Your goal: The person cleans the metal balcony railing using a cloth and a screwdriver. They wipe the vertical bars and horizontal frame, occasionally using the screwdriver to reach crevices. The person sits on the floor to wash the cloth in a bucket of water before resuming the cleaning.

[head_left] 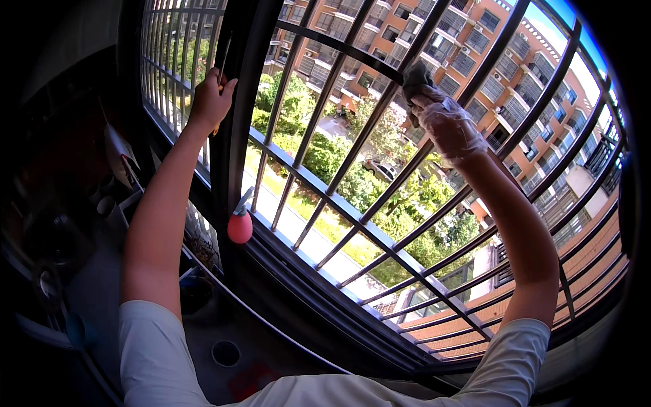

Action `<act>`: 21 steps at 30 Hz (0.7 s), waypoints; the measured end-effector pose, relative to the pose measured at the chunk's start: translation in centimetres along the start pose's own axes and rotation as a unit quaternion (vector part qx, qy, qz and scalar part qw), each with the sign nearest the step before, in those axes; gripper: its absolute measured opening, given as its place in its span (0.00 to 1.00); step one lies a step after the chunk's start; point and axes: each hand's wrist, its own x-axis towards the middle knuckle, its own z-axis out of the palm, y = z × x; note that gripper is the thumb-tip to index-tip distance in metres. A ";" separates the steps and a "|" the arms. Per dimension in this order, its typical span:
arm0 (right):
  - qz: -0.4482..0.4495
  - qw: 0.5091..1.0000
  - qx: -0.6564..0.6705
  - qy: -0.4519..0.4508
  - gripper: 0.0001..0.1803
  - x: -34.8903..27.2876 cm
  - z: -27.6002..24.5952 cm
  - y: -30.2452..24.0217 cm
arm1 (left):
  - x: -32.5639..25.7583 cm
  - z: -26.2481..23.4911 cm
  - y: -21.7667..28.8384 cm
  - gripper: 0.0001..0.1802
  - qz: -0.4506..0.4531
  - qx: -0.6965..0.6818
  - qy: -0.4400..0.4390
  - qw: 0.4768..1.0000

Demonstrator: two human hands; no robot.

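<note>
- Right hand [444, 122], gloved, is closed on a dark cloth [415, 76] at 1 o'clock, pressed to a grille bar [380, 112].
- Cloth looks soft and light; a bunched fistful holds it best.
- Left hand [209, 102] grips the frame [234, 136] at 11 o'clock.
- Pink spray bottle [239, 224] hangs centre-left.

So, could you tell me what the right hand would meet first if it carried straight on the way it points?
The right hand presses a dark cloth up against a window bar, so it likely meets that bar at once.

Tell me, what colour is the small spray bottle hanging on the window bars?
The small spray bottle has a pink-red body with a pale grey trigger head, seen in the head view.
</note>
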 end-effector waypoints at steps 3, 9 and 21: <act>0.230 0.926 0.297 0.046 0.23 -7.8 -4.5 -3.4 | 0.4 -1.4 -0.1 0.16 0.003 0.036 -0.001 0.999; 0.045 0.941 -0.334 0.043 0.15 -17.5 -8.3 -3.8 | 0.4 -0.2 -0.8 0.14 -0.044 -0.009 -0.059 0.997; -0.140 0.939 -0.284 0.134 0.16 4.8 3.0 -1.6 | 0.0 0.0 0.6 0.12 -0.023 -0.016 -0.042 0.999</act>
